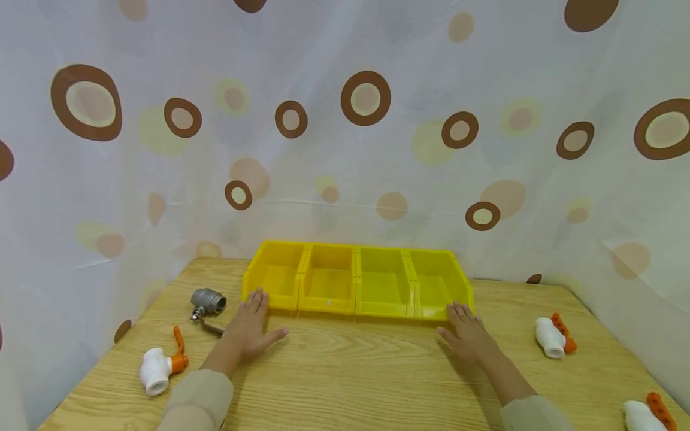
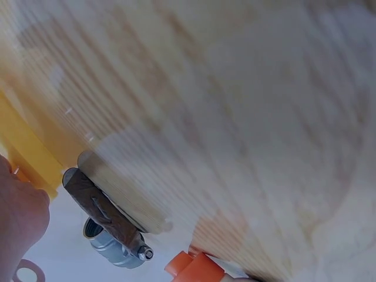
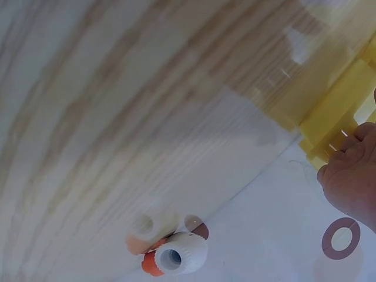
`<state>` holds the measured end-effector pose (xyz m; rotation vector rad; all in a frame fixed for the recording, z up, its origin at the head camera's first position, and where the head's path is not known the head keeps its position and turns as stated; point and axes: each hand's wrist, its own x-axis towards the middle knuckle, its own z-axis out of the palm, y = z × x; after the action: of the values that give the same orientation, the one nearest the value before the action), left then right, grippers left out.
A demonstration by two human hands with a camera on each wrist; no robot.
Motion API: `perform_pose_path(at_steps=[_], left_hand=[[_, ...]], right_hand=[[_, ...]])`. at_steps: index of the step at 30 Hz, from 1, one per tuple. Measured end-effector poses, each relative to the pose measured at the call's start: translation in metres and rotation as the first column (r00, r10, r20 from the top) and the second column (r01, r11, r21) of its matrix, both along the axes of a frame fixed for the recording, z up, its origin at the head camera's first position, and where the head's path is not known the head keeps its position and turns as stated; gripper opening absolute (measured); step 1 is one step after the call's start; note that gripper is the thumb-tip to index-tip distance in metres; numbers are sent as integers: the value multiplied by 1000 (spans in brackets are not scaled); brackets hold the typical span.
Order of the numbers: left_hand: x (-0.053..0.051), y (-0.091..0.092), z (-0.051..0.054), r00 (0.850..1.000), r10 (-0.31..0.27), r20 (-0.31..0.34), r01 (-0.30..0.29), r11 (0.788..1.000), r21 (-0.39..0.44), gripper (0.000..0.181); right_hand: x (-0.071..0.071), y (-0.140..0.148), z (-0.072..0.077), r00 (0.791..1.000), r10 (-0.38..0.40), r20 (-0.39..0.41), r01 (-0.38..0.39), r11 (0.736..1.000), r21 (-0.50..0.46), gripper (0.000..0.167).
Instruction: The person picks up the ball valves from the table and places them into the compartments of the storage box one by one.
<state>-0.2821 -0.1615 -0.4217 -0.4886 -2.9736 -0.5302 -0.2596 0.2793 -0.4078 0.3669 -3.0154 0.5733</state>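
A row of several joined yellow bins (image 1: 356,281) stands at the back of the wooden table, and no contents show in it. My left hand (image 1: 249,328) touches the front of the leftmost bin with its fingertips, thumb spread to the side. At the other end, my right hand (image 1: 470,335) has its straight fingers against the front of the rightmost bin. Both wrist views show part of a hand beside a yellow bin (image 2: 26,147). Just left of the left hand lies a grey metal ball valve (image 1: 207,300) with a brown lever.
White plastic valves with orange handles lie on the table (image 1: 345,383): one valve (image 1: 156,368) front left, another valve (image 1: 551,338) at the right, and a third valve (image 1: 641,416) at the lower right edge. A dotted white curtain (image 1: 323,149) hangs behind.
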Motion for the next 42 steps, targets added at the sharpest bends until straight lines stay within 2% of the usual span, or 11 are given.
perform_pose_path(at_steps=[5,20,28,42], left_hand=[[1,1,2,1000,-1,10,1,1000,-1,91],[5,8,6,1000,-17,24,17,1000,-5,89],[5,10,4,999,-26,25,26,1000,-15,90],[6,14,1,999,-37,16,38,999,-18,89]], right_hand=[[2,1,2,1000,-2,16,2,1000,-13,68],[3,10,-2,1000,-6,-13,6,1000,-18,69],[4,14,-2,1000,-13,13,13,999,-43,69],[6,17,1,1000,-14,13,14,1000,-21,68]])
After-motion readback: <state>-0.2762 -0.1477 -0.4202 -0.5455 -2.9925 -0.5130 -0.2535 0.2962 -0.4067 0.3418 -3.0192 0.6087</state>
